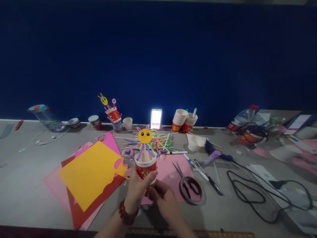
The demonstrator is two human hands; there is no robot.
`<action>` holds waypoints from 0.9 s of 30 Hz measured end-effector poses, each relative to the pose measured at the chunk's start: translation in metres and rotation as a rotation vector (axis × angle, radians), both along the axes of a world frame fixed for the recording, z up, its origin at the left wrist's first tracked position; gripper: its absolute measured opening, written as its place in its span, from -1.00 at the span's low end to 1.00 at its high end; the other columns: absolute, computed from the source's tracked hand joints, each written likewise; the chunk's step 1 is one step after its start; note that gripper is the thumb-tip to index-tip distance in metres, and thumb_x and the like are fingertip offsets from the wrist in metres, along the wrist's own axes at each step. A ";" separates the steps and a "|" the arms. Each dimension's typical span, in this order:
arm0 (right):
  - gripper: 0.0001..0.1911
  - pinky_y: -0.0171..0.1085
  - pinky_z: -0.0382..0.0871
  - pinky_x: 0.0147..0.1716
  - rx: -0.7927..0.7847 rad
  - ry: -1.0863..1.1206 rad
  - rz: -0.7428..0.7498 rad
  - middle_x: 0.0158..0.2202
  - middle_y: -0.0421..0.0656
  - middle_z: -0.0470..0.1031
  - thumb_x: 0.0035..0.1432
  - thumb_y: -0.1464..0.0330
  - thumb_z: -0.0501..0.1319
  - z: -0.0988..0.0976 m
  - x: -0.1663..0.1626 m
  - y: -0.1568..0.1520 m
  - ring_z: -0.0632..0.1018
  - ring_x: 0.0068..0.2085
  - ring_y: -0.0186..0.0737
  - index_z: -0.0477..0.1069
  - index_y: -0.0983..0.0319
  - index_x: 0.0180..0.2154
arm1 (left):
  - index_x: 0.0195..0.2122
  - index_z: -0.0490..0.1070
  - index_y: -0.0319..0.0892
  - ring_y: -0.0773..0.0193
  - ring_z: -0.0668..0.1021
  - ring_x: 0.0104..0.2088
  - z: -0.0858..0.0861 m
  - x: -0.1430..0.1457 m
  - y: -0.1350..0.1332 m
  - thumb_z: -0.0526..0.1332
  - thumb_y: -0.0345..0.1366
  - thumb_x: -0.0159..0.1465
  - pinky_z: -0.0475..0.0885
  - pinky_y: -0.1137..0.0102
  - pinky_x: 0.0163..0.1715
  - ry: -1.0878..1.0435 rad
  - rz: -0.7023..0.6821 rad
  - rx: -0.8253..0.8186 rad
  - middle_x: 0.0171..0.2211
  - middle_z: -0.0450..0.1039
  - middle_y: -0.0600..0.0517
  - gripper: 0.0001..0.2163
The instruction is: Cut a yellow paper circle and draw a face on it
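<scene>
Upright in my left hand (pixel 137 188) is a red and white paper cup (pixel 146 167), the fingers wrapped round its side. A yellow paper face (pixel 145 136) with two eyes and pink ears rises from the cup on purple pipe cleaners (pixel 147 151). Pink paper discs (pixel 129 152) stick out at its sides. My right hand (pixel 164 200) is closed just under the cup's base, thumb and fingers pinched together; what they hold, if anything, is hidden. Below the cup lies a pink paper sheet (pixel 168 165), with scissors (pixel 187 181) and a tape roll (pixel 201 200) at its right.
Coloured paper sheets (pixel 86 172) overlap on the left. Loose pipe cleaners (pixel 160 142) lie behind the cup. Stacked paper cups (pixel 179 119), a lit phone (pixel 156 118) and a decorated cup figure (pixel 114 115) stand along the blue wall. A glue gun (pixel 218 152) and black cable (pixel 237 195) occupy the right.
</scene>
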State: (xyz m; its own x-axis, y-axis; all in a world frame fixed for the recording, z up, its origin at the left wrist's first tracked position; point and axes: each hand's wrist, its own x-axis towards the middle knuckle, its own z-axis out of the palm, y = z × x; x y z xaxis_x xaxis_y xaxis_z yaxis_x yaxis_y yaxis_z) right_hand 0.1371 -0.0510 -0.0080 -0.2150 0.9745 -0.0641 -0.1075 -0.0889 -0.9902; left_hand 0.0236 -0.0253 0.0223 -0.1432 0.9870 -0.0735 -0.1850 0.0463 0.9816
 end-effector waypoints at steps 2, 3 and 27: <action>-0.58 -0.34 0.30 -0.46 0.032 -0.037 -0.002 -0.53 -0.21 0.47 0.14 0.00 0.29 -0.001 0.000 0.000 0.43 -0.48 -0.29 0.47 0.24 -0.43 | -0.05 0.30 -0.18 0.09 0.65 -0.29 -0.001 0.000 -0.001 0.45 -0.13 0.05 0.54 0.35 -0.37 -0.001 -0.005 -0.001 -0.25 0.59 -0.06 -0.49; -0.58 -0.34 0.30 -0.45 0.045 -0.063 0.001 -0.51 -0.19 0.48 0.16 0.01 0.28 -0.001 0.000 -0.001 0.44 -0.47 -0.28 0.47 0.25 -0.42 | -0.04 0.30 -0.18 0.09 0.65 -0.29 -0.001 -0.001 0.000 0.45 -0.13 0.06 0.55 0.33 -0.35 -0.011 -0.008 -0.008 -0.24 0.59 -0.06 -0.48; -0.71 -0.32 0.21 -0.32 0.229 -0.541 0.134 -0.45 -0.20 0.48 0.32 0.24 0.12 -0.006 0.006 -0.017 0.48 -0.34 -0.21 0.44 0.21 -0.41 | 0.12 0.27 -0.15 0.07 0.66 -0.23 0.008 -0.021 0.009 0.48 -0.21 0.07 0.56 0.21 -0.15 -0.168 0.093 0.150 -0.16 0.60 -0.09 -0.37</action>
State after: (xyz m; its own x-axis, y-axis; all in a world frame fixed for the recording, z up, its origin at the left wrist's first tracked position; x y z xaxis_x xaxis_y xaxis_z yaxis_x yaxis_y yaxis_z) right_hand 0.1432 -0.0676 -0.0144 -0.3320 0.9432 0.0097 0.4142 0.1550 -0.8969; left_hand 0.0025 -0.0163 0.0308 -0.2324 0.9717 0.0419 -0.3430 -0.1222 0.9314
